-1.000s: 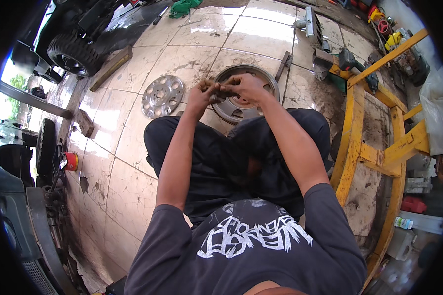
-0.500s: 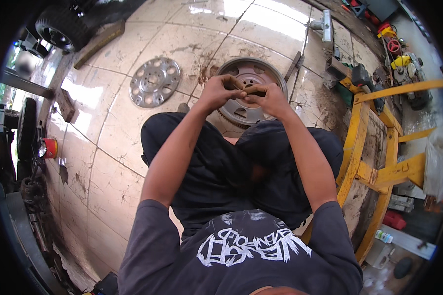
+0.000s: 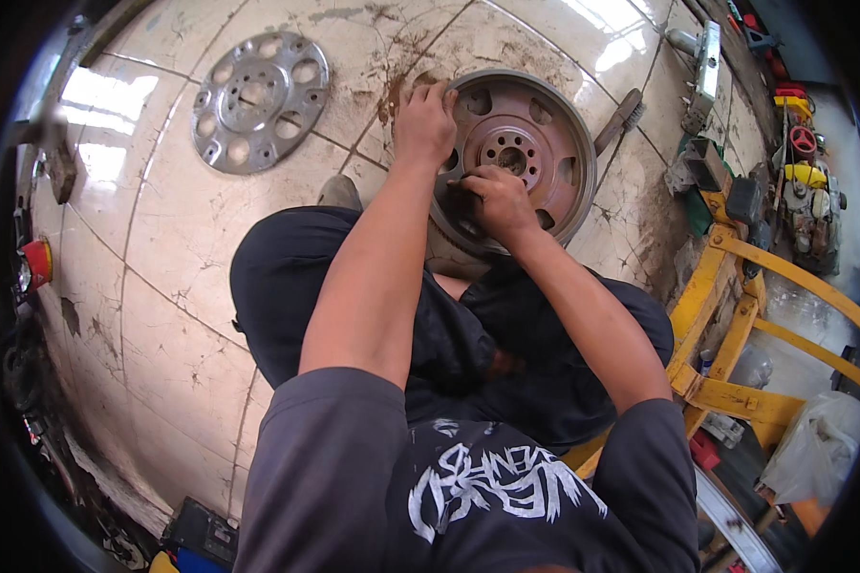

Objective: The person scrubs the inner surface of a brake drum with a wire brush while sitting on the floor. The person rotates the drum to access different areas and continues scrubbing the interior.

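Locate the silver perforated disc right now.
In the head view the silver perforated disc lies flat on the tiled floor at upper left, apart from the rusty flywheel and left of the left hand resting on it.

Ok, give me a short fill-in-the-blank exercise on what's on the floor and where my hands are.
1. The left hand rests on the rusty wheel's ____.
2. The right hand lies on the wheel's ____.
3. The flat silver disc lies to the wheel's ____.

Missing words: rim; face; left
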`<state>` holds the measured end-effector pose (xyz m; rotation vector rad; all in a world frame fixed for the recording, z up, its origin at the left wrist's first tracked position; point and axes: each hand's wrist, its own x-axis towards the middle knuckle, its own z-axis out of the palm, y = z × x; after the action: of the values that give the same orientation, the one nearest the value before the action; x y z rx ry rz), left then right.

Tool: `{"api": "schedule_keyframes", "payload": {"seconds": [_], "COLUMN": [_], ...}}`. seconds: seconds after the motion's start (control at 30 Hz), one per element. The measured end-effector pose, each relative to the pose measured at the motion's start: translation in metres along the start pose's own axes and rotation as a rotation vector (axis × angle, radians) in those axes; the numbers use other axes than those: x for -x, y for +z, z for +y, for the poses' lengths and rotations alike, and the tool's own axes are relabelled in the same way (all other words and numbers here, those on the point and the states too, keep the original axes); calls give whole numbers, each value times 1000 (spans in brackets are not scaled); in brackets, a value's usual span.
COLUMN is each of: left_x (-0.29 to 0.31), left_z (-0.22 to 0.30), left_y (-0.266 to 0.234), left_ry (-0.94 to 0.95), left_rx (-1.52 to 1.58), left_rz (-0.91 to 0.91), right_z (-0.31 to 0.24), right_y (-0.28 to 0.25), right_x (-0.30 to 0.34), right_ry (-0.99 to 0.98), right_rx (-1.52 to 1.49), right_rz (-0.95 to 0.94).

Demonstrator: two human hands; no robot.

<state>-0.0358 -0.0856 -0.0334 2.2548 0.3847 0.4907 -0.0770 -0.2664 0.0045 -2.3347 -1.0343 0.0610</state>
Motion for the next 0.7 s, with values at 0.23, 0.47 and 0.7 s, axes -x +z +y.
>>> {"api": "schedule_keyframes", "payload": {"seconds": [0.23,0.47,0.7], "left_x": [-4,-4,-7], "left_z": [-2,-4,-4], "left_y": [0,-1,-2], "left_ry": [-79,-88,-101], "left_rx": [98,98,141], "left_rz": [1,13,18], "right_z": [-6,-13,-19], "right_y": [-15,-11,-12], "right_x": [0,4,7], "right_ry": [14,78,122], "right_rx": [42,51,-8], "right_rz": [-50,-89,-33]}}
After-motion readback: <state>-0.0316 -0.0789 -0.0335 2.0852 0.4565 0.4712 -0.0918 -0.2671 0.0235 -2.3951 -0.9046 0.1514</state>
